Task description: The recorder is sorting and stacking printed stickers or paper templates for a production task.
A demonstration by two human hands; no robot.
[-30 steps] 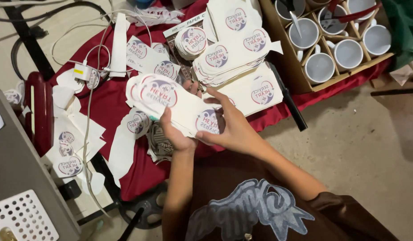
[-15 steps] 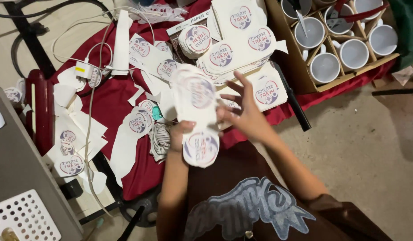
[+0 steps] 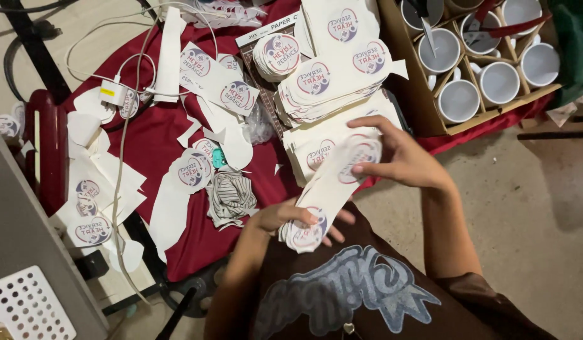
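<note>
The left hand (image 3: 285,217) is pinching the near end of a stack of paper cutouts (image 3: 332,189), thumb lying on top and fingers curled beneath, its grip clenched on the printed round end closest to the body. The right hand (image 3: 401,160) is grasping the far end of the same stack, fingers spreading over its upper round print and the thumb pressing at its edge. The stack is hanging slantwise in the air between both hands, just in front of the near edge of the red cloth (image 3: 153,135) that is covering the tabletop.

Just beyond the stack, larger piles of matching printed sheets (image 3: 332,82) are lying on the cloth, and a small round pile of cut discs (image 3: 277,55) is sitting to the left of them. To the right of those piles, a cardboard box (image 3: 412,94) with dividers is holding white mugs (image 3: 458,101). To the left of the held stack, a crumpled striped wrapper (image 3: 230,198) is lying on the cloth, with loose paper offcuts (image 3: 99,182) scattered further left. A white cable (image 3: 124,151) is trailing across the cloth's left part.
</note>
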